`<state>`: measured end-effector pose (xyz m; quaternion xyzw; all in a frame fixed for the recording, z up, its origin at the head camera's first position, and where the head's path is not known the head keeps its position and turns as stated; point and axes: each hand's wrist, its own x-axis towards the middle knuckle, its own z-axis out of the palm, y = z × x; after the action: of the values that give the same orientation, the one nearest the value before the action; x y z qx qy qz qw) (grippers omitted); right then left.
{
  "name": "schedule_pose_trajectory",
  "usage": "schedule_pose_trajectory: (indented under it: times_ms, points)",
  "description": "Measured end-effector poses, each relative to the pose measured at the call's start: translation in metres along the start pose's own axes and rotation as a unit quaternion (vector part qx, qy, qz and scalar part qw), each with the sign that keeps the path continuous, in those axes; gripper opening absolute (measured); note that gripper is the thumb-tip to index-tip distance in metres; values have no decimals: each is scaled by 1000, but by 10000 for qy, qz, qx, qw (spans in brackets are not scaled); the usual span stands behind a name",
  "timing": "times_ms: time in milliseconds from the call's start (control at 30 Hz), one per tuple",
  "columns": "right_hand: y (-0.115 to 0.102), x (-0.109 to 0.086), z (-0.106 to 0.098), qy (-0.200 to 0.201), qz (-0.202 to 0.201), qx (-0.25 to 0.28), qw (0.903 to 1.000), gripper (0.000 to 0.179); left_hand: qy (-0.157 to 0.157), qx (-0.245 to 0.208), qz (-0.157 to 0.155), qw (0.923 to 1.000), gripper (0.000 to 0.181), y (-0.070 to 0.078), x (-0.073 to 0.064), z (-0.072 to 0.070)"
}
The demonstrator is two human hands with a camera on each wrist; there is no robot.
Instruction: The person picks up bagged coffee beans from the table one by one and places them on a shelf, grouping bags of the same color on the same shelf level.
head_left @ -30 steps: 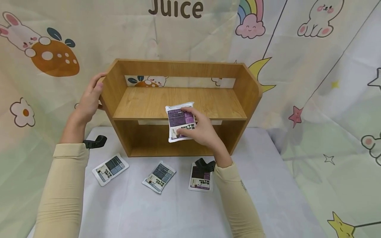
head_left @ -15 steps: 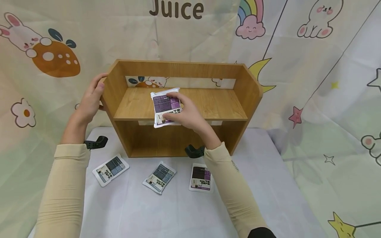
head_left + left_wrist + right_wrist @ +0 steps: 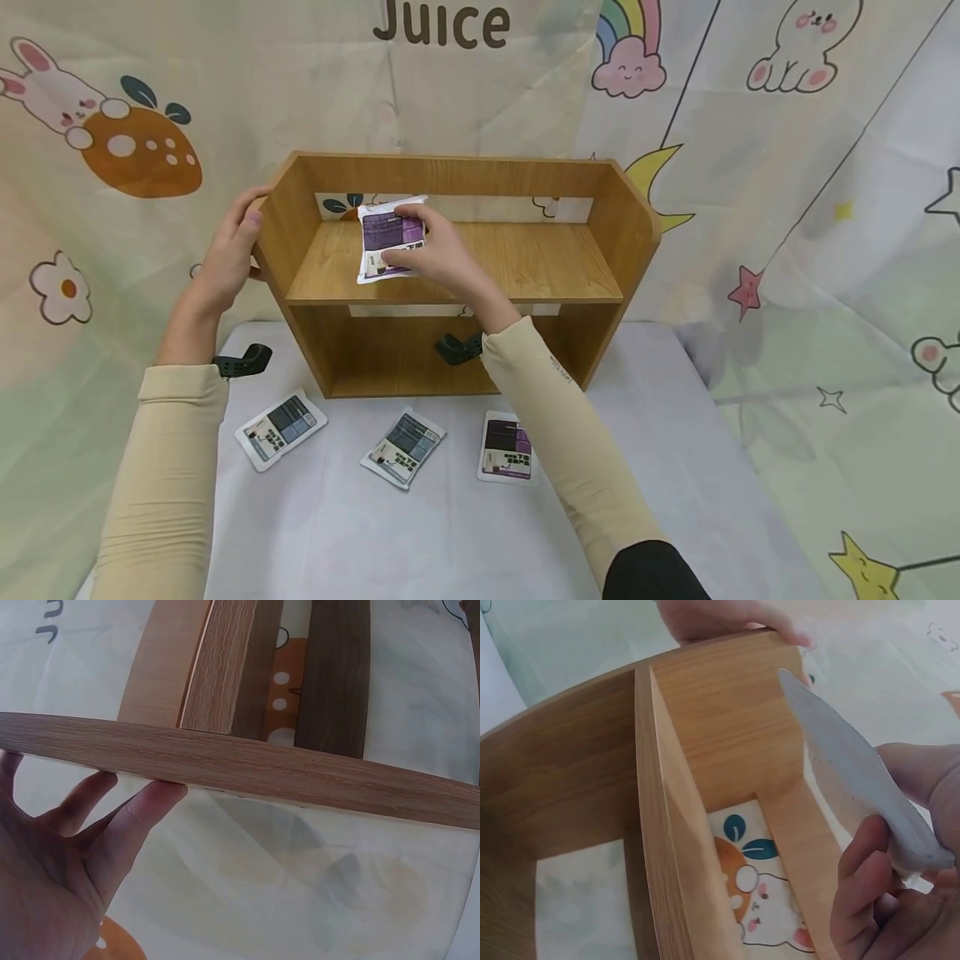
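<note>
My right hand [image 3: 442, 258] pinches a purple-and-white packet [image 3: 392, 237], thumb on its printed front. It is held in front of the upper level of a two-tier wooden shelf [image 3: 465, 290], left of the middle. In the right wrist view the packet [image 3: 840, 742] shows its plain pale side, tilted. My left hand [image 3: 225, 250] rests against the outside of the shelf's left side panel [image 3: 288, 225]. In the left wrist view, the spread fingertips [image 3: 161, 796] touch that panel's outer face.
On the white-covered table [image 3: 360, 542], in front of the shelf, lie a blue-grey packet [image 3: 281, 427] at left, another blue-grey packet [image 3: 403, 448] in the middle and a purple packet [image 3: 506, 447] at right, partly under my right sleeve. A printed cloth [image 3: 450, 100] hangs behind.
My right hand has carried the purple packet up and left, from before the shelf's middle to the left part of its upper level. The left hand has stayed at the side panel.
</note>
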<state>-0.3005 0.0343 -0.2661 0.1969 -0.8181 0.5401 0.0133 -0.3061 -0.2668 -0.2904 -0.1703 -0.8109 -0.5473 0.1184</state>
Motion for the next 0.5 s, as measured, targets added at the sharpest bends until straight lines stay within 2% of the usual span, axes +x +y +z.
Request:
schedule_pose_trajectory:
  times_ms: [167,300,500]
  points:
    - [0,17,6,-15,280,359,9990,67,-27,118,-53,9999,47,6,0,-1]
    - [2,26,10,-93,499,438,9977,67,1,150,-129,9998,47,6,-3,-1]
    - [8,34,13,-111,863,167,9961,66,3,136,-62,9999,47,5,-4,1]
